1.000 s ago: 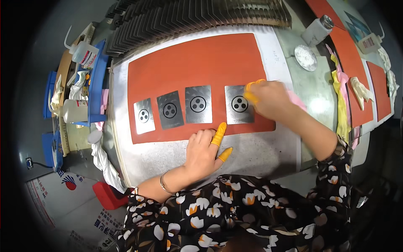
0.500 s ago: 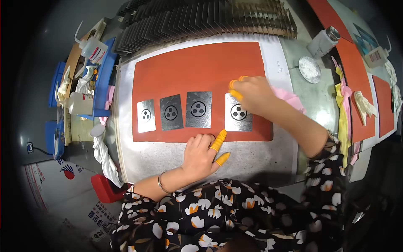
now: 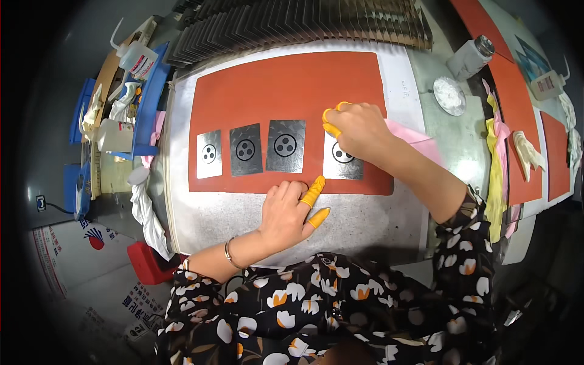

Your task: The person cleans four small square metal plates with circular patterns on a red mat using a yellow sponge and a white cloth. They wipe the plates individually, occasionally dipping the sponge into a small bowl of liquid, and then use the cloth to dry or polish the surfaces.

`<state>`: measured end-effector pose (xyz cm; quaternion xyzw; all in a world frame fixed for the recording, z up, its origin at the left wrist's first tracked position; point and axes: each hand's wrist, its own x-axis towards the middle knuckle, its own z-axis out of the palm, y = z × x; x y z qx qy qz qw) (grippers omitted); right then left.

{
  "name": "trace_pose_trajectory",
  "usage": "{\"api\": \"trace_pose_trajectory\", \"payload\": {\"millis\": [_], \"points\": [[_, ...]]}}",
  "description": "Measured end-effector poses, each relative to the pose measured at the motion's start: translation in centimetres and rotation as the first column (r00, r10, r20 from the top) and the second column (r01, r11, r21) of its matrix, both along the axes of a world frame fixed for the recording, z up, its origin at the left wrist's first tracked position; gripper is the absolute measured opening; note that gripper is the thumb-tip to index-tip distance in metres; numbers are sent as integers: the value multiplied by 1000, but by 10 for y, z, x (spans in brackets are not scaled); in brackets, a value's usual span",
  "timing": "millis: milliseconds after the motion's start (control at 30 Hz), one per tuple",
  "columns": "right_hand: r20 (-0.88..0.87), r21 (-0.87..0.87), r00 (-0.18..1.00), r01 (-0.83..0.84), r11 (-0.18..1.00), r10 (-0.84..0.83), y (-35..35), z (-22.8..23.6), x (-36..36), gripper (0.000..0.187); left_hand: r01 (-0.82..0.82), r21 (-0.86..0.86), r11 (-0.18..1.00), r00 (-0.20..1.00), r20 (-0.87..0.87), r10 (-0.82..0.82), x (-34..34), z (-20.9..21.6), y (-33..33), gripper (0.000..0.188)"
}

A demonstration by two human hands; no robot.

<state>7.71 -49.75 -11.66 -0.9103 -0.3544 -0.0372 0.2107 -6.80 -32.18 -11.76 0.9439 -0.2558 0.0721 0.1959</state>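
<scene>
A light silver metal plate (image 3: 349, 170) with a round printed mark lies on an orange-red mat (image 3: 286, 85). The extended index finger of my left hand (image 3: 285, 210) touches its lower left corner; the thumb is out and the other fingers are bent. Over the plate's upper part, my right hand (image 3: 360, 131) is closed, its fingertips bent down. A pink cloth (image 3: 417, 139) trails from beneath that hand, though the gripped part is hidden. Both hands wear yellow finger covers. To the left lie a silver plate (image 3: 209, 168), a dark plate (image 3: 246, 165) and another dark plate (image 3: 286, 163).
A rack of upright dark plates (image 3: 292, 36) spans the far side. At right stand a white dish (image 3: 449, 96) and a capped bottle (image 3: 470, 59). A blue tray (image 3: 149, 115), squeeze bottles (image 3: 136, 59) and a white cloth (image 3: 148, 220) are at left.
The whole view has shifted a little. My right hand has moved slightly left over the plate, and the pink cloth has spread differently behind it. My left finger stays at the plate's corner.
</scene>
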Motion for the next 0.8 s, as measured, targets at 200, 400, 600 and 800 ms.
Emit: {"api": "trace_pose_trajectory", "payload": {"millis": [200,400,600,800], "points": [[17,87,1000,11,996,-13,-29,-7,-5,11,-2,-35,999,1000,25,3,-1,-1,0,50],[-29,39,995,94,995,-93,-46,6,-15,8,-2,-34,999,999,34,3,-1,-2,2,50],[-197,202,968,196,960,-156,-66,13,-19,13,4,-29,1000,1000,30,-3,1,-1,0,49],[-188,129,968,193,973,-167,-50,1,-18,17,-9,-39,999,1000,20,10,0,-2,-2,48]]}}
